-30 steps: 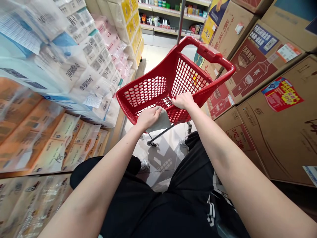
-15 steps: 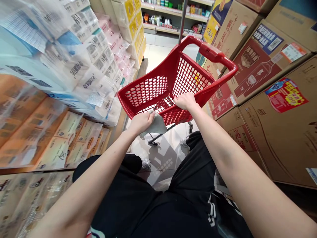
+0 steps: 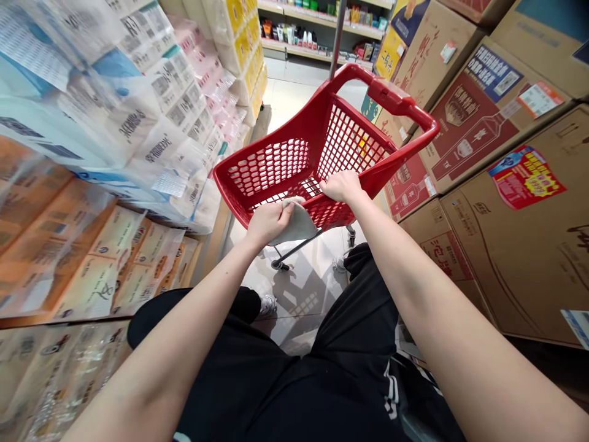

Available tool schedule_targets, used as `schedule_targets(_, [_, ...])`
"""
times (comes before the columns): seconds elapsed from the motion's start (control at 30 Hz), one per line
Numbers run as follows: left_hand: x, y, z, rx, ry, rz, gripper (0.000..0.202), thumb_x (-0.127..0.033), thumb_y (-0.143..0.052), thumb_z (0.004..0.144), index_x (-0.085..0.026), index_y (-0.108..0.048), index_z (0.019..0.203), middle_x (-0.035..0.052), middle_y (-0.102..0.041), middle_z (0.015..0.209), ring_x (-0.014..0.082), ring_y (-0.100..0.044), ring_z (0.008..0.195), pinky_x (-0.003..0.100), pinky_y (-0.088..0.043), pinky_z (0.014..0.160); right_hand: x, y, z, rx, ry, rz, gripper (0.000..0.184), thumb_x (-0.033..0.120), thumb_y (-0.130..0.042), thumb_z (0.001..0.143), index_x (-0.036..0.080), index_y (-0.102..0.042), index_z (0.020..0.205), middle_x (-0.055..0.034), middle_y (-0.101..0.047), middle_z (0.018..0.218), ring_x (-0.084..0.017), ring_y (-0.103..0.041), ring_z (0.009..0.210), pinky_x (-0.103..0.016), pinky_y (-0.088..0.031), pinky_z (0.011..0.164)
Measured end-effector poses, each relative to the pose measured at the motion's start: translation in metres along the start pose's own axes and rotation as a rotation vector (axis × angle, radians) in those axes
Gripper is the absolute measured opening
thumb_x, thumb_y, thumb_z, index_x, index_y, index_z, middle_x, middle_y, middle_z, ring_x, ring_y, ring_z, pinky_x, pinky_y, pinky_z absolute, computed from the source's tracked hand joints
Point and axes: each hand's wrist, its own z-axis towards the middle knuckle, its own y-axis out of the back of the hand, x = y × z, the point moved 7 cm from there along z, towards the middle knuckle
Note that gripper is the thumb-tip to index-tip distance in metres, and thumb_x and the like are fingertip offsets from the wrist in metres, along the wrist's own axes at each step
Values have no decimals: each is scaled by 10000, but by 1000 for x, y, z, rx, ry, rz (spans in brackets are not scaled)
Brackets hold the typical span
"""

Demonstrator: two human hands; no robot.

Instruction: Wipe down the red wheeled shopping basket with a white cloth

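A red plastic shopping cart (image 3: 280, 162) with lattice walls stands in front of me, its handle at the far side and no goods visible in it. My left hand (image 3: 270, 221) is closed on a grey cloth (image 3: 297, 226), pressed against the cart's near rim; part of the cloth drapes over that rim and hangs outside. To its right, my right hand (image 3: 341, 185) grips the same near rim, fingers curled over into the basket. Its fingertips are partly hidden.
Packs of tissue (image 3: 151, 135) are stacked along the left. Cardboard cartons (image 3: 515, 215) rise close on the right. Behind the cart, a shelf (image 3: 317, 52) holds tubes and bottles. A metal pole (image 3: 338, 40) stands by the cart's far end. My legs straddle the tiled floor (image 3: 299, 301).
My left hand has slid slightly right along the near rim with the cloth, which now folds over the rim's top. My right hand keeps its hold. The view has shifted a little.
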Motion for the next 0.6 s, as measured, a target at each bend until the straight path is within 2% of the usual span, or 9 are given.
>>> schedule_targets(0.1, [6, 11, -20, -128, -13, -84, 521, -485, -270, 992, -181, -581, 704, 80, -642, 675, 182, -587, 641, 294, -363, 590, 0, -3, 2, -8, 13, 17, 570, 428, -284, 966, 137, -754, 1110, -165, -714, 1159, -304, -647, 1098, -363, -444, 878])
schedule_targets(0.2, [9, 14, -31, -148, -38, -96, 520, -492, -253, 995, -181, -581, 737, 85, -649, 702, 183, -594, 648, 295, -365, 590, 0, -4, 3, -15, 15, 23, 564, 421, -289, 963, 136, -754, 1104, -165, -714, 1159, -304, -645, 1099, -363, -440, 883])
schedule_targets(0.3, [7, 8, -26, -60, -20, 50, 548, -493, -231, 995, -175, -606, 755, 111, -675, 740, 212, -619, 676, 316, -358, 596, 1, -4, 3, -18, 16, 18, 565, 416, -285, 963, 136, -758, 1094, -165, -715, 1154, -305, -644, 1096, -366, -436, 886])
schedule_targets(0.4, [7, 0, -9, 53, 60, 201, 606, -514, -207, 992, -169, -646, 757, 138, -703, 781, 251, -651, 730, 334, -362, 612, 2, -1, 1, -19, 11, 6, 549, 402, -291, 961, 142, -760, 1081, -158, -718, 1147, -302, -651, 1079, -367, -438, 883])
schedule_targets(0.5, [10, -5, 10, 149, 142, 223, 656, -528, -185, 989, -160, -682, 771, 154, -728, 852, 267, -673, 811, 333, -380, 634, 2, 1, -2, -16, 7, -4, 539, 402, -300, 967, 139, -754, 1090, -161, -708, 1176, -293, -643, 1100, -354, -434, 899])
schedule_targets(0.6, [11, -9, 17, 215, 156, 201, 665, -516, -178, 990, -153, -700, 796, 154, -737, 907, 261, -678, 853, 323, -388, 640, 1, 1, 0, -9, -1, -8, 539, 406, -304, 969, 134, -749, 1104, -165, -701, 1192, -288, -635, 1120, -341, -430, 907])
